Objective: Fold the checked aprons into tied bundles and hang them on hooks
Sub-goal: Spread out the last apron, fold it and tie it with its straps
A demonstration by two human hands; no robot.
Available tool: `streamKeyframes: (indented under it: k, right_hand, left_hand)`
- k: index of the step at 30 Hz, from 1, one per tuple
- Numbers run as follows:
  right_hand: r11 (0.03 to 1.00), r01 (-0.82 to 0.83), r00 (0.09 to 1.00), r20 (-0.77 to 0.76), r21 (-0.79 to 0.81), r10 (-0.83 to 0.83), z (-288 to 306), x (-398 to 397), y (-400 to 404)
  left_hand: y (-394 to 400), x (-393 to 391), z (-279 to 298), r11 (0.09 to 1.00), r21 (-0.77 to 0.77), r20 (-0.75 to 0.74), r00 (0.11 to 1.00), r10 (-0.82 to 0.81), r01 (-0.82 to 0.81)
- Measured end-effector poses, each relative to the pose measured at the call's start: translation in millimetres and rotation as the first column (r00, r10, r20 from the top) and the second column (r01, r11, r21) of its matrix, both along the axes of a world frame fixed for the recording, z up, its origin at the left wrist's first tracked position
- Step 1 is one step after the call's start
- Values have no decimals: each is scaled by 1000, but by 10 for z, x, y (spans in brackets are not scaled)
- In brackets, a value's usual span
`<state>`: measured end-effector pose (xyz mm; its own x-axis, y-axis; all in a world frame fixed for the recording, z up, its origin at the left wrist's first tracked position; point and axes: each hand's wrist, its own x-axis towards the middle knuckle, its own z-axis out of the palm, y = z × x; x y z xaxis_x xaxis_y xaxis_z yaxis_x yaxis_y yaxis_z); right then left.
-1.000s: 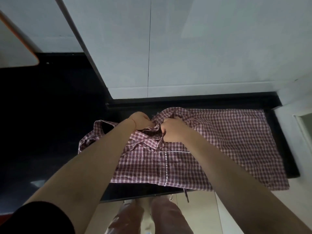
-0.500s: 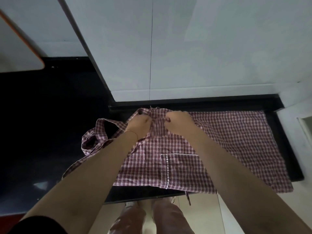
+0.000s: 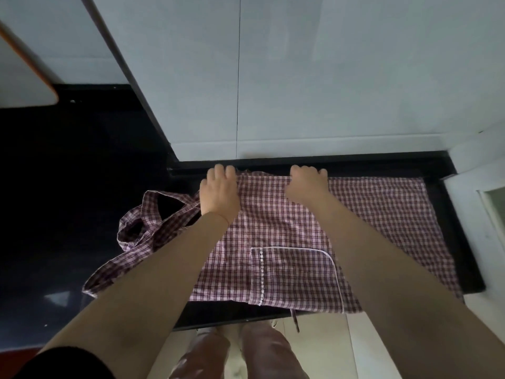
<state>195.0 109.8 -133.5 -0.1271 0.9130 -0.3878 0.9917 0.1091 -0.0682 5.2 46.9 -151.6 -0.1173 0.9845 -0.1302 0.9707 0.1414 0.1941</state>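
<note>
**A:** Start at the left. What lies there?

**B:** The strap loops (image 3: 153,214) of the checked apron (image 3: 287,233), bunched on the dark counter (image 3: 68,214), trailing off beyond the left hand (image 3: 218,194). That hand sits at the apron's far edge, knuckles up, fingers curled over the folded cloth; I read it as gripping the edge, though the fingertips are hidden.

**A:** And the middle?

**B:** The apron's body lies flat on the counter in front of the person, its long axis running left to right, parallel to the white wall (image 3: 328,77). The pocket (image 3: 292,277) with its white piping faces up, on the near side, between the two forearms.

**A:** Then the right?

**B:** The right hand (image 3: 306,184) holds the same far edge, fingers curled down over it, well apart from the left. Beyond it the skirt spreads on toward the counter's right end, untouched.

**A:** So which way does the cloth lie from the grip?

**B:** Mostly toward the person and out to the right. Both hands sit at the far edge, left of the apron's middle. I judge any fold would bring that edge nearward, across the short axis. The left hand is nearer the straps, the right nearer the loose skirt.
</note>
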Motion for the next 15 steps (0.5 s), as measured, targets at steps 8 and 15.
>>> streamKeyframes:
  k: [8, 15]
  right_hand:
    - [991, -73, 994, 77, -112, 82, -105, 181, -70]
    - [989, -91, 971, 230, 116, 63, -181, 361, -200]
  left_hand:
    - [-2, 152, -113, 909, -281, -57, 940, -337, 308]
    - [104, 158, 31, 926, -334, -70, 975, -211, 177]
